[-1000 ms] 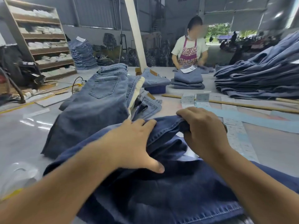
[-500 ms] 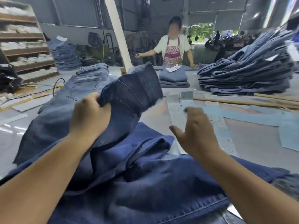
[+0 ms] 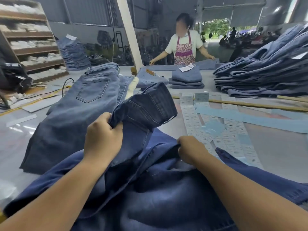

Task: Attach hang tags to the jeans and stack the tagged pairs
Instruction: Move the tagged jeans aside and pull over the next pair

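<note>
Grey and smooth, the big work table (image 3: pixel 25 130) fills most of the view inside a large hall with metal walls and an open door at the far end. On the near part of the table lies a pair of dark blue jeans (image 3: pixel 158 197), crumpled under both forearms. The left hand (image 3: pixel 102 139) has its fingers closed tight on a fold of this denim and holds the waist part up, so it stands above the table. The right hand (image 3: pixel 191 150) is lower, its fingers pinched together on another edge of the same jeans.

To the left, just beside the dark pair, a lighter pair of jeans (image 3: pixel 80 110) lies flat with a back pocket facing up. Right of the hands, long strips of printed labels (image 3: pixel 190 117) and pale blue paper strips (image 3: pixel 250 120) lie on the table, partly covered by the dark denim. Behind them a thin wooden stick (image 3: pixel 250 104) crosses the table.

Farther back is a small folded stack of jeans (image 3: pixel 186 79) with a white tag on top, and at the right a high pile of jeans (image 3: pixel 266 77). A person in an apron (image 3: pixel 184 45) stands at the far side with both hands on spread denim. At the left are wooden shelves (image 3: pixel 28 35) with white items, perhaps folded cloth; the view there is too blurred to be sure.
</note>
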Tool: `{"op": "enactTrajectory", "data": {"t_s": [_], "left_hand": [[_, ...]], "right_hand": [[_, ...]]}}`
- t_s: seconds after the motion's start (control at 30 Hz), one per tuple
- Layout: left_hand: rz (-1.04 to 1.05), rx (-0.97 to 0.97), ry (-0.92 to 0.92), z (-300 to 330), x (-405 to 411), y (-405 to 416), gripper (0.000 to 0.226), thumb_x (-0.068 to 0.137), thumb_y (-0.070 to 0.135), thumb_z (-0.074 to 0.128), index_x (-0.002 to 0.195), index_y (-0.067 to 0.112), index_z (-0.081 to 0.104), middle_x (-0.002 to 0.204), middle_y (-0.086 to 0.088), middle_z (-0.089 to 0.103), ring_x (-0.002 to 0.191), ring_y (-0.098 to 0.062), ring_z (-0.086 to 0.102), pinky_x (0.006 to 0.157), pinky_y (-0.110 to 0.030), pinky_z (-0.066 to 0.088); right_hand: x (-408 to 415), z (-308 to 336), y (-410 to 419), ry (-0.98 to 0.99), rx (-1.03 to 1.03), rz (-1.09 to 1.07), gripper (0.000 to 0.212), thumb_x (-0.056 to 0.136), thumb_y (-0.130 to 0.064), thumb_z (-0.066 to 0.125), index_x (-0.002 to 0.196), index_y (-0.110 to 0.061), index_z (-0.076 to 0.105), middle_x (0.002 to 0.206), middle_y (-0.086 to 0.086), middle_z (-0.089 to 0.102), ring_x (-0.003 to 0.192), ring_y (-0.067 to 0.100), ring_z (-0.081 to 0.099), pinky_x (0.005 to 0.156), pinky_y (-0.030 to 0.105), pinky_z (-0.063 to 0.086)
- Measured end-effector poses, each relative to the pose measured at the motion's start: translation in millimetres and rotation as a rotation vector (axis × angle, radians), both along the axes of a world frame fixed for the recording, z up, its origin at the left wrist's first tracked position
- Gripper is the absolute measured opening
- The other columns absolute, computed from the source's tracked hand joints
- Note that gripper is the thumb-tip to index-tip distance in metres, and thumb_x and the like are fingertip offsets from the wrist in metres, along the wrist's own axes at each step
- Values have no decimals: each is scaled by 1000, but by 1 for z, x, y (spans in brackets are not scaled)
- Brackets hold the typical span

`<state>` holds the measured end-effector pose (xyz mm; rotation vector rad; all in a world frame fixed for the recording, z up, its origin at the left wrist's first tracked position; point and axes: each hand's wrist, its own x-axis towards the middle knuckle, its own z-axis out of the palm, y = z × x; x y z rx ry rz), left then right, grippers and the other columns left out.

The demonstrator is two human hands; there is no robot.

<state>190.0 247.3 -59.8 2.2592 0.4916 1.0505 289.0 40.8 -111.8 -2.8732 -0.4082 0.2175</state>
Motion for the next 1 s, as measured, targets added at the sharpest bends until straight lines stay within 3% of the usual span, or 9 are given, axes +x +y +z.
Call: {"op": "enactTrajectory", "data": {"t_s": [0.13,0.27,0.37,0.5,0.6,0.7,0.8,0.9,1.0], "left_hand": [[-8,17,-61,5,-5,-9,32,90,23,61,63,18,42,54,5,46,61,-30,39,57,-36,25],[-5,-73,-163,14,-6,-19,25,90,21,60,69,16,49,58,4,51,65,-15,48,52,-25,31],[-37,-131,-236,28,-8,-30,24,89,20,61,69,13,48,58,1,50,64,-14,49,50,-25,31],[-173,-201,-227,37,-10,-56,18,86,23,64,78,10,54,66,-3,58,69,-25,55,60,-35,37],[-545,23,-29,24,-24,-85,18,81,31,63,75,17,54,63,5,58,60,-8,52,55,-25,40],[-796,156,183,12,-30,-102,21,79,39,62,77,21,53,69,2,59,67,-16,55,63,-35,44],[-801,229,273,9,-25,-109,20,69,37,62,76,25,48,70,7,59,69,-17,55,62,-35,43],[-660,265,143,14,-22,-110,13,67,27,59,69,23,47,61,6,55,61,-19,53,54,-28,41],[-479,85,-41,36,-17,-101,9,65,24,58,69,17,53,57,3,55,57,-15,51,52,-30,39]], "right_hand": [[-27,24,1,-497,181,134,8,85,-12,44,82,-12,51,93,10,61,88,35,56,71,39,41],[-71,51,-13,-953,333,371,23,80,-10,39,60,-6,50,64,10,52,62,31,48,62,40,47],[-90,71,-35,-942,491,304,23,84,-15,39,71,-1,52,72,11,54,69,31,49,69,40,41],[-108,94,-64,-1064,599,191,21,94,-20,44,86,-4,55,71,0,49,70,22,44,59,32,27],[-113,88,-81,-1047,425,313,23,96,-22,45,82,-6,55,66,5,55,64,27,48,55,36,31],[-113,79,-104,-915,379,381,29,96,-25,46,78,-4,57,61,4,55,55,29,52,50,34,33],[-114,75,-118,-819,422,412,30,97,-30,48,83,-5,60,68,3,60,61,28,57,52,38,46],[-116,72,-125,-742,559,273,25,89,-45,57,95,-21,63,77,-8,64,69,17,60,61,37,50],[-117,65,-139,-331,664,34,56,63,-73,65,110,-46,53,92,-21,62,83,0,61,71,28,51]]}}
